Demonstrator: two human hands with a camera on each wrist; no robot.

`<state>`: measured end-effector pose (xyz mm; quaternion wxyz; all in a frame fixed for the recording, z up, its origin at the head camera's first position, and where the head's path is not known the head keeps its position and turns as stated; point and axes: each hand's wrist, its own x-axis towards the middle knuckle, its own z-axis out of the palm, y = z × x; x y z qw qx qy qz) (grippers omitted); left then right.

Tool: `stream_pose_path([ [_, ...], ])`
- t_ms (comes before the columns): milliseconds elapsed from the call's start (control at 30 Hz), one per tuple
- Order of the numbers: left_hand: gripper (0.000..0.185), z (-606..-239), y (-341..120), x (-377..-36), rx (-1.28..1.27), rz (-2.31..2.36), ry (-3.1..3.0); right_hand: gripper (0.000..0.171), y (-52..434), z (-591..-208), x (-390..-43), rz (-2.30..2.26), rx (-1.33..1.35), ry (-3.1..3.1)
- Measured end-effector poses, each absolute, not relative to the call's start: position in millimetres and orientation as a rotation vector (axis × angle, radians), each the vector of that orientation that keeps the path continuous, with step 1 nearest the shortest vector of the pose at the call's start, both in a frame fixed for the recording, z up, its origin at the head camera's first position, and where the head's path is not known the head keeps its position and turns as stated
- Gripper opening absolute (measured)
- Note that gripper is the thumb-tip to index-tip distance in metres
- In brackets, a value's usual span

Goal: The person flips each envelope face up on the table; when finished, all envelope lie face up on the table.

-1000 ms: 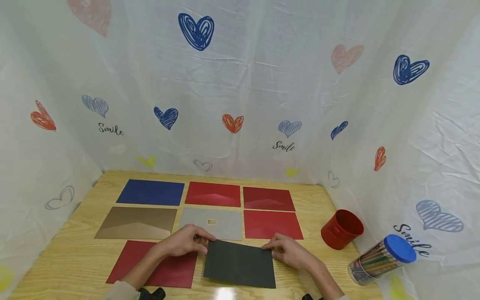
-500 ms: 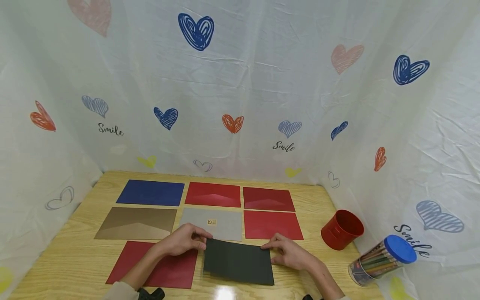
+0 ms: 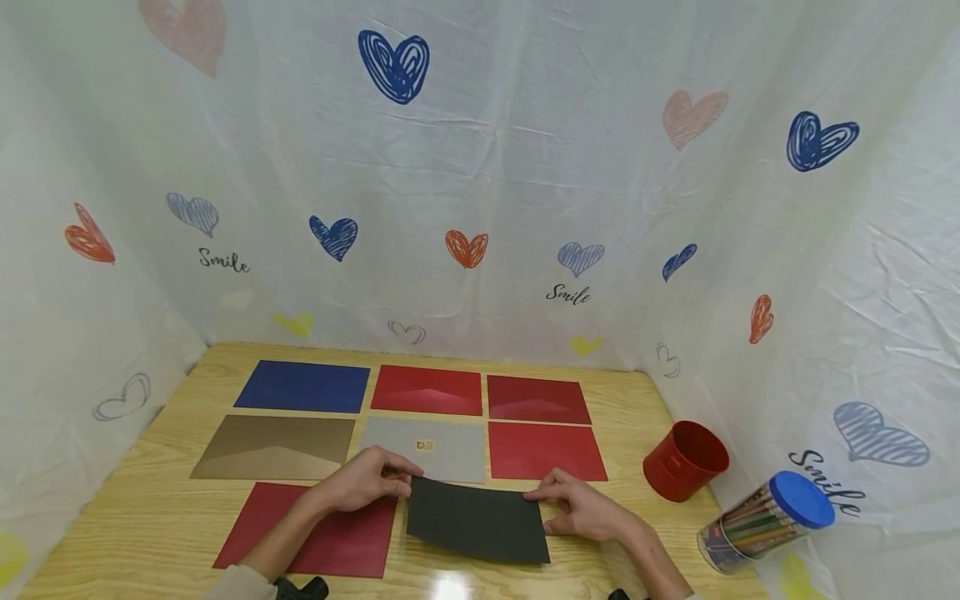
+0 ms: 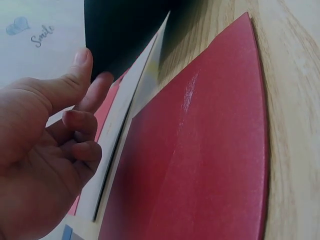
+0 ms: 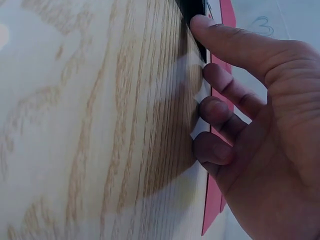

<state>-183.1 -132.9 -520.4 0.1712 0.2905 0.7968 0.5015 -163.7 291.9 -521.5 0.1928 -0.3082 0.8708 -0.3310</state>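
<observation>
A black rectangular sheet of stiff paper (image 3: 476, 525) slopes toward me above the front of the table, its lower edge slightly bowed. My left hand (image 3: 371, 479) pinches its far left corner between thumb and forefinger; the other fingers curl loosely in the left wrist view. At the far right corner, my right hand (image 3: 581, 504) grips the sheet with thumb and fingertips. Beneath my left forearm lies a dark red rectangular sheet (image 3: 348, 542), partly covered by the arm. A grey sheet (image 3: 450, 458) with a small sticker lies just beyond the black one.
Farther back lie flat sheets: brown (image 3: 273, 446), blue (image 3: 300, 386), red (image 3: 427, 389), dark red (image 3: 538, 400) and bright red (image 3: 546, 451). A red cup (image 3: 667, 467) stands at the right beside a clear, blue-lidded tub of pencils (image 3: 757, 525). A white curtain with hearts (image 3: 480, 167) surrounds the table.
The black sheet's near edge has lifted a little and bows more. Both hands keep their hold at the far corners, almost in the same place.
</observation>
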Motion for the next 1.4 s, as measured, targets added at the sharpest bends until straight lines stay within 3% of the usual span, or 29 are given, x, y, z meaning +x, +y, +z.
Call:
stream_pose_path([
  [467,0.020,-520.4,-141.4,-185.6,0.903,1.554,2.414,0.013,285.2,-515.0,-172.0,-1.297,-0.949,2.374],
  [667,0.018,-518.3,-144.5,-187.2,0.896,1.650,2.489,0.009,281.9,-510.7,-175.5,-1.465,-0.855,2.376],
  [800,0.011,-514.0,-147.0,-186.3,0.843,1.614,2.462,0.017,281.2,-508.4,-176.4,-1.574,-0.667,2.311],
  [1033,0.067,-513.4,-145.5,-186.1,0.895,1.615,2.222,0.057,283.4,-510.8,-180.5,-1.658,-0.585,2.196],
  [1133,0.078,-514.8,-143.5,-185.2,0.895,1.595,2.171,0.066,284.5,-513.5,-181.3,-1.619,-0.612,2.201],
  [1233,0.078,-515.5,-141.1,-184.4,0.882,1.553,2.183,0.063,285.7,-515.3,-180.2,-1.598,-0.616,2.186],
  [1400,0.068,-520.4,-138.0,-184.4,0.877,1.442,2.254,0.043,288.7,-518.7,-179.8,-1.576,-0.558,2.147],
])
